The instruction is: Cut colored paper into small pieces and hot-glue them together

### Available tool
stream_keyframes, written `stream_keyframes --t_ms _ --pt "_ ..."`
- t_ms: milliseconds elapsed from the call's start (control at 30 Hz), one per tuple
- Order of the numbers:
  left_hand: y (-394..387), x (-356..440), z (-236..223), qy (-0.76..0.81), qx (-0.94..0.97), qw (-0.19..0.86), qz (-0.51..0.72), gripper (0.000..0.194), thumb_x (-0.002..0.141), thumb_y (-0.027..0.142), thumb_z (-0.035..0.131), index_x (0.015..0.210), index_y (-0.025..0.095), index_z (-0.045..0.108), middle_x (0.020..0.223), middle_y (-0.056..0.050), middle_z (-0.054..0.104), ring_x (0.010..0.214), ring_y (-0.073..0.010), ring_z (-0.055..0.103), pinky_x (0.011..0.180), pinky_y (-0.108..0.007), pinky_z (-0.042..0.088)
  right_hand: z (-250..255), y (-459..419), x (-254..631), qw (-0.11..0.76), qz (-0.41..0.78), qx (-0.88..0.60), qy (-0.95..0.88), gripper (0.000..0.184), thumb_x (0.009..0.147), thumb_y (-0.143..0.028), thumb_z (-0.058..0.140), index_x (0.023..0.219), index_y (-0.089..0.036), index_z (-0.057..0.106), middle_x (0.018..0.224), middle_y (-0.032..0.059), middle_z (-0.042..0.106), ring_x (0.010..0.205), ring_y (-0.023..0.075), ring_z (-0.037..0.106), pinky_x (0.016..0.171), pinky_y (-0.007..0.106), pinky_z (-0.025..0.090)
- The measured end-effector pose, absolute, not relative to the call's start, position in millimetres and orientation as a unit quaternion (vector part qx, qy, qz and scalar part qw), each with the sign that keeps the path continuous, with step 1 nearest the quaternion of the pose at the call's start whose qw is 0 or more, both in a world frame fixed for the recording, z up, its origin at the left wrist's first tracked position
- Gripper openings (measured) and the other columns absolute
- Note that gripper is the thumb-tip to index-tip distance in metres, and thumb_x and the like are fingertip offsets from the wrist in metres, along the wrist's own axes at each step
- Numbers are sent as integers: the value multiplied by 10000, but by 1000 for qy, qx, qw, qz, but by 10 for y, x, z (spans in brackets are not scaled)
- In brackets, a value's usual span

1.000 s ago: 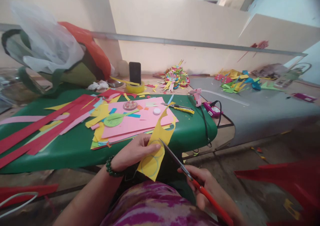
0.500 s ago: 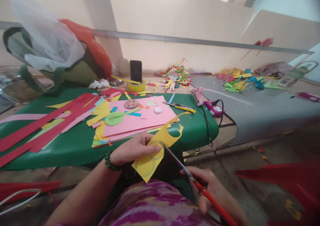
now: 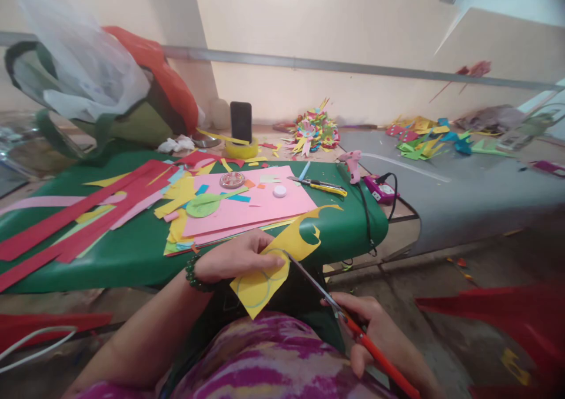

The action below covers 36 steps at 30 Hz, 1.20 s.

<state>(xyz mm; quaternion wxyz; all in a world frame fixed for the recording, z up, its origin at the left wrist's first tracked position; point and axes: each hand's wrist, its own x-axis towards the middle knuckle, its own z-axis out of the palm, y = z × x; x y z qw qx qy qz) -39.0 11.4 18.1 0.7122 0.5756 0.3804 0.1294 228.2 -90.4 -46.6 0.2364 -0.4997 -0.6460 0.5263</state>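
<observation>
My left hand (image 3: 245, 255) is closed on a piece of yellow paper (image 3: 253, 293), thumb on top. Pencilled circles show on the paper's near part, and its far end is cut into curved, ragged strips. In my right hand (image 3: 368, 328) are scissors (image 3: 324, 293) with orange-red handles. Their blade tips meet the paper's right edge, just beside my left thumb. Both hands are above my lap, in front of the green table edge. Pink paper sheets (image 3: 247, 216) lie beyond them, bearing a green paper leaf shape (image 3: 203, 205) and a small white cap (image 3: 279, 191).
A yellow utility knife (image 3: 324, 188), a pink glue gun (image 3: 352, 165) and a purple box with a cable (image 3: 380, 190) lie right of the sheets. Red paper strips (image 3: 88, 210) spread leftward. A phone (image 3: 241, 122) stands behind, near a colourful paper-flower bunch (image 3: 311, 131).
Both hands keep nearly the same pose, with the scissors still at the paper. The paper's near corner has shifted slightly left and up in view. The camera view has moved a little.
</observation>
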Motion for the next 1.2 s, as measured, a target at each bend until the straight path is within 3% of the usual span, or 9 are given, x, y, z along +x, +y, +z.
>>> stream_keyframes --t_ms 200,400,600,933,1200 --pt "159 -388 202 397 568 716 83 340 650 457 774 706 136 676 523 2 619 405 -92 517 377 -172 361 -448 -911 2298 211 526 -499 -656 616 498 -614 842 921 -188 705 640 -55 451 604 134 357 539 232 303" --pt "183 -364 235 394 590 702 62 296 666 415 734 731 132 677 531 13 596 401 -77 491 382 -166 359 -424 -901 2295 196 496 -500 -682 720 497 -711 790 970 -182 673 715 -21 531 678 178 441 597 246 347" --pt "180 -346 263 399 628 667 42 298 675 417 703 706 127 641 538 24 546 418 -59 452 400 -150 353 -439 -887 2296 206 515 -493 -670 747 488 -761 763 949 -180 680 683 -43 468 639 145 362 555 239 294" --pt "186 -320 288 407 638 653 13 249 694 389 681 673 157 594 511 47 524 405 -67 420 394 -169 329 -512 -875 2319 203 532 -491 -659 605 522 -592 846 939 -180 695 613 -70 386 598 120 303 505 228 242" --pt "196 -349 240 378 636 669 70 381 703 500 695 789 132 648 618 13 580 475 -77 455 426 -178 331 -616 -902 2381 229 478 -501 -684 731 511 -773 737 936 -179 711 636 -38 476 599 142 365 527 238 320"
